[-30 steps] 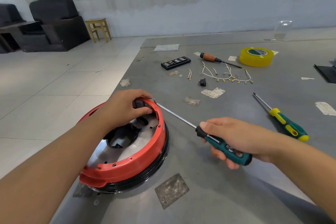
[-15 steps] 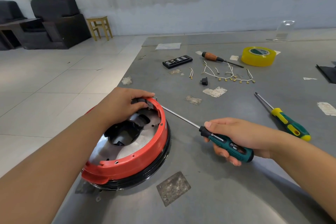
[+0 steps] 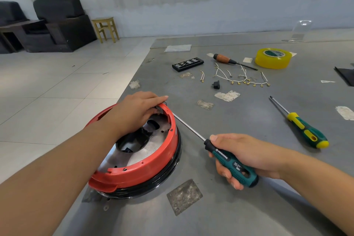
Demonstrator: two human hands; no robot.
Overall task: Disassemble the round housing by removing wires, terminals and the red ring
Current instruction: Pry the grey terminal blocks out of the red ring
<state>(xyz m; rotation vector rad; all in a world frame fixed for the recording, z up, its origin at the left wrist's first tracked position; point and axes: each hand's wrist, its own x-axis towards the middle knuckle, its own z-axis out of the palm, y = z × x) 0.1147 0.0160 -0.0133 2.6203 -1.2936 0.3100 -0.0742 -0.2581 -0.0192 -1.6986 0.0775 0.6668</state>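
Observation:
The round housing [image 3: 153,184] stands on the grey table near its left edge, with a red ring [image 3: 147,170] on top and a black band below. My left hand [image 3: 138,111] rests over the ring's far rim, its fingers curled round a small part there. My right hand [image 3: 243,157] grips a dark green screwdriver [image 3: 229,161] whose shaft points at the ring's far right side. Removed white wires with brass terminals [image 3: 243,80] lie farther back on the table.
A green-and-yellow screwdriver [image 3: 304,130] lies to the right. Farther back are a wooden-handled screwdriver [image 3: 224,59], a yellow tape roll [image 3: 273,60], a black bit case [image 3: 187,64] and a small black part [image 3: 216,84]. The table edge [image 3: 126,90] runs just left of the housing.
My left hand has slid a little farther over the far rim, fingers now stretching past it. The right hand and screwdriver have kept almost the same place.

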